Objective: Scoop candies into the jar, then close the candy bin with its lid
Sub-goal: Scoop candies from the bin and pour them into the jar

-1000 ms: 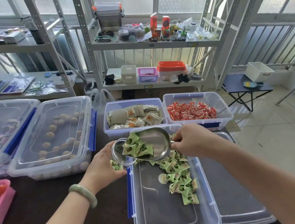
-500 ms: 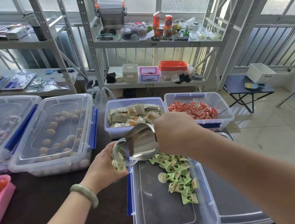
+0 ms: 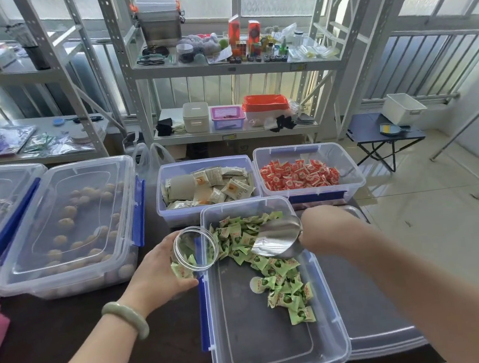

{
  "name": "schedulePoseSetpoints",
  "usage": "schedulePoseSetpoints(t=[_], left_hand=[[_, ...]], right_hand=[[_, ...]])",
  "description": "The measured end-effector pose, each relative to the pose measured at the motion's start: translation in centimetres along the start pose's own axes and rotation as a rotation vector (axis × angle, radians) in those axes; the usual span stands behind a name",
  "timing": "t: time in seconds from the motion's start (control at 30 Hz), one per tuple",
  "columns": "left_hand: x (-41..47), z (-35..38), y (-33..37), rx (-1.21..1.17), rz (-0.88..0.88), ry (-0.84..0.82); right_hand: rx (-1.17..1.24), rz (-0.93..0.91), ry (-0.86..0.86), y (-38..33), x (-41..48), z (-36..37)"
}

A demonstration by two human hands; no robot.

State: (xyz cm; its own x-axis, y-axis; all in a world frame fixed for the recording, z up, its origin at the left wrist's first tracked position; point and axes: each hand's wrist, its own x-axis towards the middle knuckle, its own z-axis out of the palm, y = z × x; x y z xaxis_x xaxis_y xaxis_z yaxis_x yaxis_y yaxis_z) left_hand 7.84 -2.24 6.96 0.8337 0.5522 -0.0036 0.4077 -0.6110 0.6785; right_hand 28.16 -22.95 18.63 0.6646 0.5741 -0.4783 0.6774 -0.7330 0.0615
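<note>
Head view, looking down at the dark tabletop (image 3: 70,337): the left hand (image 3: 155,270) is wrapped around a clear jar (image 3: 194,251), tilted with its mouth facing the camera, held just at the left rim of the open candy bin (image 3: 254,357). A few green candies show through the jar's wall. On that wrist sits a pale green bangle (image 3: 126,317).

Over on the right, the right hand (image 3: 325,228) is closed around the handle of a metal scoop (image 3: 278,238), its bowl down among the green candies (image 3: 273,270) at the far end of the bin. The scoop's bowl looks empty and shiny. The candies trail from the bin's far end down its right side; the near half of the bin is bare.

The bin's lid (image 3: 377,330) lies flat on the tabletop just right of the bin, partly under the right forearm. Beyond, two open bins: beige packets (image 3: 208,185) and red candies (image 3: 297,174). To the left, a lidded bin (image 3: 66,226) of round brown sweets.
</note>
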Motion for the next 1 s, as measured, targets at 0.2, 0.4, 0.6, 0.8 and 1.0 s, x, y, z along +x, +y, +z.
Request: schedulePoseSetpoints(t=[0.2,0.4,0.6,0.8,1.0], left_hand=[[0.4,-0.1,-0.3,0.013,0.045,-0.019],[1.0,-0.1,-0.7,0.015,0.076,-0.040],[1.1,-0.2,-0.8,0.018,0.074,-0.051],[1.0,-0.3,-0.4,0.047,0.048,-0.054],[0.9,-0.4,0.0,0.047,0.006,-0.053]], right_hand=[[0.143,0.098,-0.133,0.4,0.0,5.5],[0.169,0.111,-0.189,-0.3,0.1,9.3],[0.372,0.186,-0.105,-1.3,1.5,11.6],[0.261,0.168,-0.169,-3.0,3.4,11.4],[0.361,0.210,-0.088,-3.7,5.2,12.3]])
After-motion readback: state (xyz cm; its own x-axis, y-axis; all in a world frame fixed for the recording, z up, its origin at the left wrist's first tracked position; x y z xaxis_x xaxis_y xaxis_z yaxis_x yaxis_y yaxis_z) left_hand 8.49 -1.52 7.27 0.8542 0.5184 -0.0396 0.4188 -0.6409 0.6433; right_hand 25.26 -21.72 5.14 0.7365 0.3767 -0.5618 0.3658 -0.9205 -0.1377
